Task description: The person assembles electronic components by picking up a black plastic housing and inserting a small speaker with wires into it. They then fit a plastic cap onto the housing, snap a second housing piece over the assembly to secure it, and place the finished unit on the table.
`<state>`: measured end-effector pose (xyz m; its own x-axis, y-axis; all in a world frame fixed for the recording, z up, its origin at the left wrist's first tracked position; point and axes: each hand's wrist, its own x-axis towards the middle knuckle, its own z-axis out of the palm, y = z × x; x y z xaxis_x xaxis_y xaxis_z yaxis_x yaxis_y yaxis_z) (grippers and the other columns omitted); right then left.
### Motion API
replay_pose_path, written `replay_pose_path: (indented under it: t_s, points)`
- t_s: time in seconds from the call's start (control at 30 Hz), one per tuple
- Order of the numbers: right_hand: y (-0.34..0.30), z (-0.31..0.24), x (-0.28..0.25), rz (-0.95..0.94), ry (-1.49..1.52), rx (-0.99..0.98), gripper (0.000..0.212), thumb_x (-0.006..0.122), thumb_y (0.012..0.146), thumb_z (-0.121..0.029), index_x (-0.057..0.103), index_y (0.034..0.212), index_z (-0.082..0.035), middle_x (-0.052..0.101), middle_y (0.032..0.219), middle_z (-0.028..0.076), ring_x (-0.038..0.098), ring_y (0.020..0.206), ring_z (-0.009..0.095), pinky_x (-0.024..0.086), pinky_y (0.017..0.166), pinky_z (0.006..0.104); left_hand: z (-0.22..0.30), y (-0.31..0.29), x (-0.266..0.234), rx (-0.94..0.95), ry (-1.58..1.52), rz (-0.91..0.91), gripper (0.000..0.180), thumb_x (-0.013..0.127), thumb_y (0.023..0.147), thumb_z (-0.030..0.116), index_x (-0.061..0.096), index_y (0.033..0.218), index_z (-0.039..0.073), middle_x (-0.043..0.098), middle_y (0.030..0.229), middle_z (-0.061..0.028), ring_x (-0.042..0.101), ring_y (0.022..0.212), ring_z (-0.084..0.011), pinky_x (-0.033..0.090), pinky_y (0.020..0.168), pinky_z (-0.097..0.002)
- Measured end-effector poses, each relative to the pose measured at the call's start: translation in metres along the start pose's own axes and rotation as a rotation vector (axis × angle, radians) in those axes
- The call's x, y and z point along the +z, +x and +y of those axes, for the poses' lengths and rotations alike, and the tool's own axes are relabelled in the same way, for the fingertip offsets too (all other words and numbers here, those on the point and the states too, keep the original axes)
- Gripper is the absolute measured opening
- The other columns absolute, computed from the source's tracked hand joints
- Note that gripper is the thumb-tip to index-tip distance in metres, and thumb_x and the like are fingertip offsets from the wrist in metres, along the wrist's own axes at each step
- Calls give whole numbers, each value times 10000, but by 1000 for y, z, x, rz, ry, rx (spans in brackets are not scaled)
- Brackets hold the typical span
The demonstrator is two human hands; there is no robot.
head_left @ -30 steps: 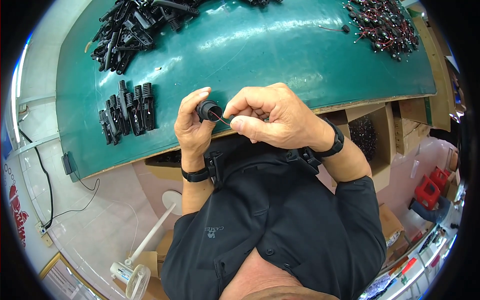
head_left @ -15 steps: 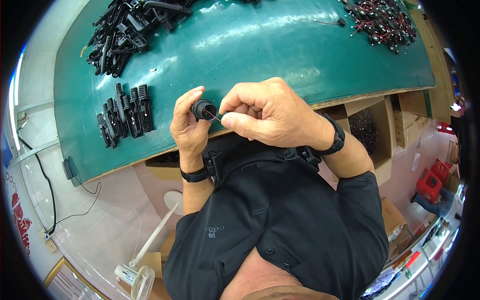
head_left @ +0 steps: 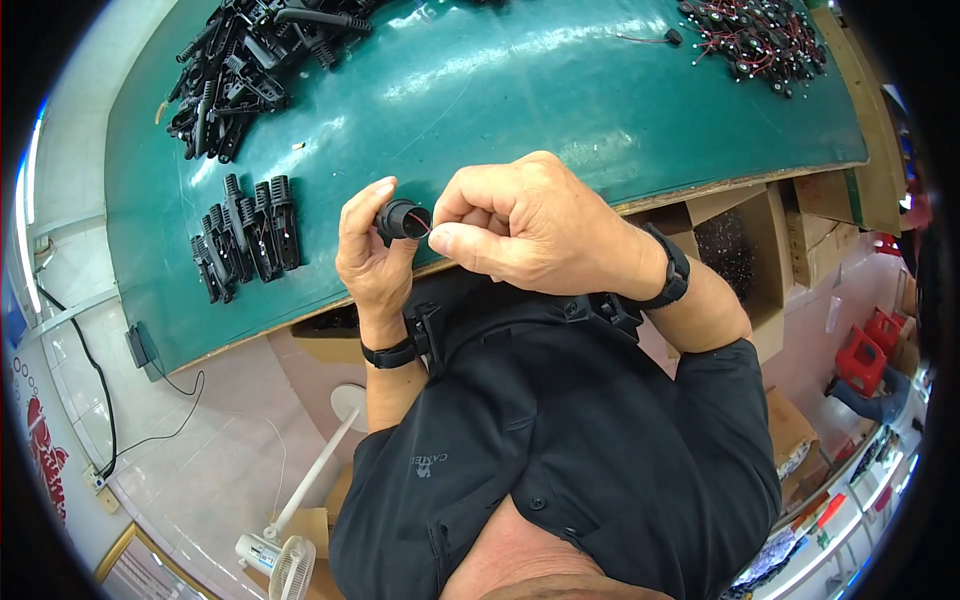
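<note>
My left hand [head_left: 372,250] is closed around a black plastic tube-shaped part [head_left: 402,219], its round open end turned toward my right hand. A thin red wire [head_left: 419,221] runs out of that opening. Pinched at the opening's edge, the fingers of my right hand [head_left: 505,222] hold the wire's end; the tip itself is hidden by the thumb and forefinger. Left of my hands, a row of black ribbed handle parts [head_left: 245,232] lies on the green tabletop [head_left: 480,110].
A large heap of black plastic parts [head_left: 250,75] covers the table's far left. At the far right lies a pile of small black pieces with red wires [head_left: 755,40], one single wired piece [head_left: 672,37] beside it. Cardboard boxes [head_left: 765,270] stand below the table edge.
The black part has tilted slightly and its opening shows more toward the right. Less wire shows between the opening and my right fingers, which have come a little closer.
</note>
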<state>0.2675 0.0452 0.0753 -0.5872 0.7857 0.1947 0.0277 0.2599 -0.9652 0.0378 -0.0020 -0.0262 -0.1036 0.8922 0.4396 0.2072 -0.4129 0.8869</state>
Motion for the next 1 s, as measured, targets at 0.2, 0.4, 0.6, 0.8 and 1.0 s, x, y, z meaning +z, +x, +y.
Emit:
replay_pose_path:
  t_s: [0.2,0.4,0.6,0.8,1.0]
  points:
    - [2,0,-3,-25,48,94,127,713,995,-116,698,948,0,684,679,25,637,566,60,469,503,227,1,-1,2,22,55,3,502,879,850,86,678,1309,48,670,1306,-127,629,1192,-228,504,1017,-345]
    - [0,6,-3,-23,85,130,123,715,994,-112,695,970,7,685,693,34,655,567,77,484,503,236,1,-1,5,46,99,1,492,875,849,71,683,1302,50,689,1268,-120,633,1182,-226,507,1010,-344]
    - [0,6,2,97,-66,13,117,739,968,-84,697,1023,9,687,734,36,639,597,90,500,544,248,11,-1,0,-49,173,-41,510,879,803,1,689,1274,44,726,1158,-98,680,1036,-187,544,923,-313]
    - [-1,19,6,181,-192,-76,185,746,951,-45,706,1125,5,685,827,43,617,690,89,510,627,249,16,-6,-4,-183,7,27,511,903,744,-17,701,1209,40,738,1074,-78,688,886,-150,568,819,-295]
    - [0,21,10,194,-208,-16,209,732,971,-51,704,1171,1,675,861,32,622,719,81,516,639,247,20,-6,-20,-172,113,-46,504,933,721,30,712,1174,49,738,1045,-78,684,872,-152,560,786,-296]
